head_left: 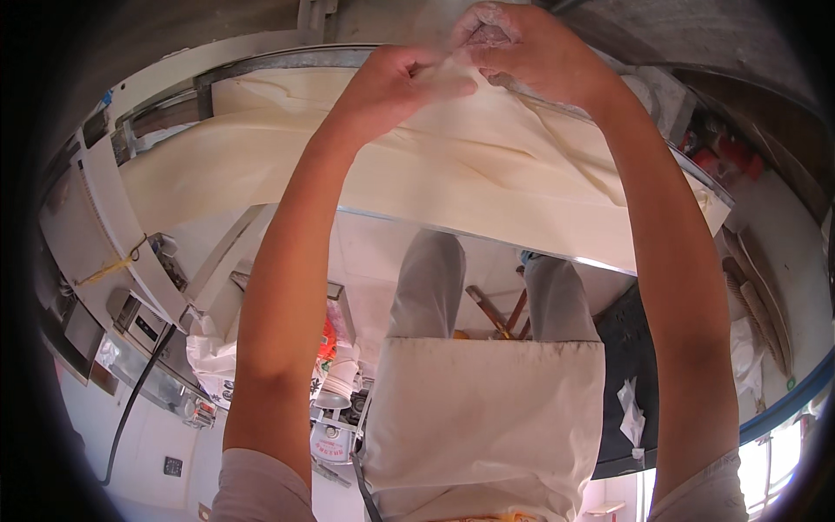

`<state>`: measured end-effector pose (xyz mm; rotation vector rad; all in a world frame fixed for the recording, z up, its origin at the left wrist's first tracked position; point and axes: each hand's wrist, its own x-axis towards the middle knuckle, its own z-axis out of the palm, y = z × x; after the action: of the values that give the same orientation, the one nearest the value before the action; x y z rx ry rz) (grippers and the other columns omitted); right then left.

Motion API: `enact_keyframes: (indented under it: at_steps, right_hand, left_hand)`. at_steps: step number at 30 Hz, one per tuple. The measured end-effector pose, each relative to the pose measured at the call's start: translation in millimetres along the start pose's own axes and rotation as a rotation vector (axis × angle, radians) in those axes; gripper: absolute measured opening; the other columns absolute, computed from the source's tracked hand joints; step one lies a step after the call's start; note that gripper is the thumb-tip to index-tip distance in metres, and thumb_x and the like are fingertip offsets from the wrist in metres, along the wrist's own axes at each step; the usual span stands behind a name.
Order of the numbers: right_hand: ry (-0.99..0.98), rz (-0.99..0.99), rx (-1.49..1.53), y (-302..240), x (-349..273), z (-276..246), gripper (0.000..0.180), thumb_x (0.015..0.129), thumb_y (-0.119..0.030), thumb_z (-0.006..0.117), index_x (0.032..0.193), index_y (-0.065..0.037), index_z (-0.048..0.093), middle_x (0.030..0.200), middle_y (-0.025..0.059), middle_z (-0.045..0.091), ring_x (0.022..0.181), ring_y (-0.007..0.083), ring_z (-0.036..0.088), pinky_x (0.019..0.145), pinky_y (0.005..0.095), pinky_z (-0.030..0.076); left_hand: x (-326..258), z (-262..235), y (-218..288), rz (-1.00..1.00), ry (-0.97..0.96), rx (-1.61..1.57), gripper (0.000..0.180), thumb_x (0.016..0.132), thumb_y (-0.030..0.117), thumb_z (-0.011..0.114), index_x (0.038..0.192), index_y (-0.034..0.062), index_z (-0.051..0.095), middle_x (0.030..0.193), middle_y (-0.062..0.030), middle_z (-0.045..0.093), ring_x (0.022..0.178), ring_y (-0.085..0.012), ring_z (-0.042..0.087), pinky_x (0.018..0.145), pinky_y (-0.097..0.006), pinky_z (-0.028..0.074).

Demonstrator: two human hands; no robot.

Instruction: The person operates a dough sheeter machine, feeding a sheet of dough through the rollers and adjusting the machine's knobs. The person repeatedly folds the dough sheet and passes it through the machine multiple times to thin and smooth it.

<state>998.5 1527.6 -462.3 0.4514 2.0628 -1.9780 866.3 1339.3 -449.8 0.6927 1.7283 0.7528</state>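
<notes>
We have a broad, cream-coloured dough sheet (261, 165) before us, lying lengthwise along the metal-edged counter (600, 263). Creases run through it: 1 long fold slants down to the right of our hands, and shallower ripples lie below them. Both hands are close together over its far side, near the middle. The left hand (391, 91) is blurred, with thumb and fingers seemingly spread; the right hand (535, 52), whitened with powder, has its fingers curled. We cannot tell whether either is pinching the dough.

To handle it well, we judge that a light touch with the flats of the fingers suits such a soft, seemingly thin sheet. We should support it with both hands evenly, ease the long fold outward rather than tug at 1 spot, and have our fingers dusted against sticking and tearing. Our forearms pass above the sheet, so we would hold them clear. Nearer our body, the pale apron (487, 409) shows apart from the dough.
</notes>
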Motion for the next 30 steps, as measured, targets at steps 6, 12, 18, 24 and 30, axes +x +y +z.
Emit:
enact_keyframes:
  at_steps: [6,12,18,24,30]
  right_hand:
    - [-0.023,0.206,-0.003,21.6,-43.7,9.7,0.03,0.099,-0.028,0.069,0.112,-0.001,0.066,0.091,0.0032,0.063,0.083,0.0124,0.057,0.078,0.0293,0.049]
    - [0.024,0.175,-0.024,37.7,-67.7,-0.4,0.042,0.095,-0.035,0.071,0.114,0.002,0.068,0.097,0.012,0.069,0.089,0.0214,0.063,0.084,0.0351,0.05]
    - [0.107,0.18,-0.197,28.1,-55.6,0.6,0.044,0.092,-0.035,0.073,0.114,0.003,0.068,0.105,0.0182,0.072,0.096,0.0304,0.067,0.087,0.0397,0.051]
    - [-0.082,0.328,-0.49,30.0,-92.3,-19.5,0.04,0.088,-0.033,0.077,0.111,-0.001,0.069,0.102,0.0177,0.071,0.093,0.0296,0.066,0.084,0.0402,0.052]
    - [0.085,0.318,-0.314,49.6,-107.9,-38.9,0.036,0.084,-0.028,0.081,0.104,-0.001,0.069,0.087,0.0145,0.07,0.081,0.028,0.065,0.075,0.0391,0.052]
  left_hand:
    - [-1.9,8.1,-9.9,0.019,0.087,-0.104,0.02,0.093,0.021,0.08,0.095,0.0041,0.069,0.075,0.0082,0.044,0.071,-0.0051,0.035,0.061,-0.026,0.029]
    - [-5.2,13.8,-10.9,0.1,0.125,-0.175,0.016,0.097,0.018,0.075,0.106,0.0036,0.074,0.079,0.0079,0.053,0.074,-0.0044,0.043,0.065,-0.023,0.035]
    - [12.9,20.0,-25.6,0.187,0.267,-0.191,0.015,0.1,0.017,0.073,0.109,0.0052,0.076,0.088,0.0085,0.064,0.076,-0.0035,0.045,0.069,-0.021,0.039]
    - [11.6,24.2,-24.7,0.143,0.321,-0.167,0.016,0.1,0.018,0.073,0.11,0.0055,0.076,0.089,0.0087,0.065,0.078,-0.0029,0.047,0.07,-0.019,0.039]
    - [11.0,24.7,-27.1,0.163,0.355,-0.126,0.017,0.099,0.017,0.074,0.11,0.0036,0.076,0.089,0.0088,0.064,0.078,-0.002,0.047,0.069,-0.019,0.039]
